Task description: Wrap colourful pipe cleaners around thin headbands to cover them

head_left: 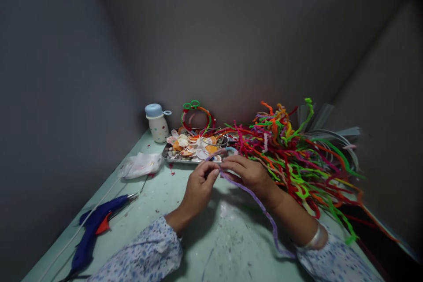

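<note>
A fuzzy purple strand (272, 225), soft-piled like a chenille stem, runs from the fingertips in a loose, wavy line below the right forearm, its tail near the right sleeve. The left hand (200, 183) has thumb and forefinger pinched together on its upper end; the right hand (253, 175) meets it there, fingers extended and bent at the tips — whether they are closed on it I cannot tell. Just beyond the fingers arches a slender curved band (216, 153), pinkish and pale blue, perhaps wrapped in similar fuzz, though the hands cover part of it.

Behind the hands, a shallow metal tray (185, 161) holds ridged, fan-shaped shells (191, 143) in white and orange. Fuzzy hoops (211, 119) stand behind it, topped by small green loops. To the right sprawls a tangled heap of bright chenille stems (287, 158). On the left are a rounded, speckled bottle (158, 128) with a smooth blue cap, a crinkled clear plastic bag (143, 165) and a blue glue gun (87, 238) — hard-shelled, with a red trigger and metal nozzle — on the scuffed, pale green tabletop (194, 255).
</note>
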`<state>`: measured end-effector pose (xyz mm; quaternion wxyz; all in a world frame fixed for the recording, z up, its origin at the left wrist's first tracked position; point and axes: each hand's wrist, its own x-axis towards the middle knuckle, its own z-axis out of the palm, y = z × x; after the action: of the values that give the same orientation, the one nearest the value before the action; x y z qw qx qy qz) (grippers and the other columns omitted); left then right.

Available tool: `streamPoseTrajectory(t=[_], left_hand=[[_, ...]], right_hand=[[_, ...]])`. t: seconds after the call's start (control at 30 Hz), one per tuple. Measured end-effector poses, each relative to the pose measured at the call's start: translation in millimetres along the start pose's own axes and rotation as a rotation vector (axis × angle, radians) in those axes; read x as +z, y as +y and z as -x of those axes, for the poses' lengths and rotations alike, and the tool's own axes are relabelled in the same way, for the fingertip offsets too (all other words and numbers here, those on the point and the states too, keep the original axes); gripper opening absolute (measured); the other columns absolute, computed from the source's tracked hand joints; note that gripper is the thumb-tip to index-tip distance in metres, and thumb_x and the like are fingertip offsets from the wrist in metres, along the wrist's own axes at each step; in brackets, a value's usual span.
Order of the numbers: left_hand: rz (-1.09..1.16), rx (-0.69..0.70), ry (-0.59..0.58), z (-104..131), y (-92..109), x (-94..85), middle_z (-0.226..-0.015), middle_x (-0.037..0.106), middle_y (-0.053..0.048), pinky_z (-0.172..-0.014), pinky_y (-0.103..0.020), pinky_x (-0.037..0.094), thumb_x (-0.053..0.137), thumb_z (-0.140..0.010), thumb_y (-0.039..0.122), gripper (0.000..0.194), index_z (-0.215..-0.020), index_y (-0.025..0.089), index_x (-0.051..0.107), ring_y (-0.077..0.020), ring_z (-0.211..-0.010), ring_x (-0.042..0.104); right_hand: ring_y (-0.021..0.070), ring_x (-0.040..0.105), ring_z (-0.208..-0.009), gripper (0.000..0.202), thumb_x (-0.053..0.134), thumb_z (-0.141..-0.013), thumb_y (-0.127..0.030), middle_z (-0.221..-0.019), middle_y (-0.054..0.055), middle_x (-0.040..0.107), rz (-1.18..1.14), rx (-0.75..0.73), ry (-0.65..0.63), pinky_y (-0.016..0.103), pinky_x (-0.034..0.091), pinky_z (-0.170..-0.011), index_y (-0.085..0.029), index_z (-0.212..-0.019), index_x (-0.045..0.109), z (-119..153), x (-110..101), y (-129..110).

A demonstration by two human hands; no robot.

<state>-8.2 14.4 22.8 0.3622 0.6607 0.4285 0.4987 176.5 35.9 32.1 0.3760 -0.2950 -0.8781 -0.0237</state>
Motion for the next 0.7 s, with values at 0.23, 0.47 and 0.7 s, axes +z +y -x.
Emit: streamPoseTrajectory(t=[0.23, 0.47, 0.7], left_hand=[[-0.071, 0.047, 0.000, 1.8, 3.7, -0.4, -0.087, 0.061, -0.003, -0.076, -0.028, 0.041, 0.051, -0.088, 0.026, 0.013, -0.088, 0.019, 0.062, -0.0170, -0.085, 0.055], [-0.107, 0.081, -0.011, 2.1, 4.6, -0.3, -0.084, 0.059, -0.002, -0.076, -0.027, 0.041, 0.050, -0.089, 0.023, 0.012, -0.086, 0.019, 0.061, -0.0163, -0.084, 0.054], [-0.114, 0.142, -0.043, 0.5, 2.1, -2.9, -0.086, 0.058, -0.002, -0.076, -0.027, 0.041, 0.051, -0.089, 0.022, 0.011, -0.090, 0.018, 0.061, -0.0152, -0.083, 0.053]], right_hand=[[0.0183, 0.066, -0.094, 0.021, 0.051, -0.092, -0.025, -0.102, 0.008, 0.070, 0.014, 0.035, -0.019, 0.031, 0.053, -0.083, -0.022, -0.105, 0.067, -2.1, -5.5, -3.2], [0.0161, 0.066, -0.088, 0.018, 0.053, -0.092, -0.027, -0.097, 0.007, 0.071, -0.022, 0.027, -0.016, 0.028, 0.052, -0.082, -0.022, -0.101, 0.067, -4.7, -7.0, -4.5], [0.0164, 0.065, -0.088, 0.012, 0.059, -0.089, -0.024, -0.093, 0.006, 0.070, -0.176, 0.005, 0.046, 0.028, 0.052, -0.080, -0.020, -0.098, 0.066, -6.8, -3.6, -2.1]])
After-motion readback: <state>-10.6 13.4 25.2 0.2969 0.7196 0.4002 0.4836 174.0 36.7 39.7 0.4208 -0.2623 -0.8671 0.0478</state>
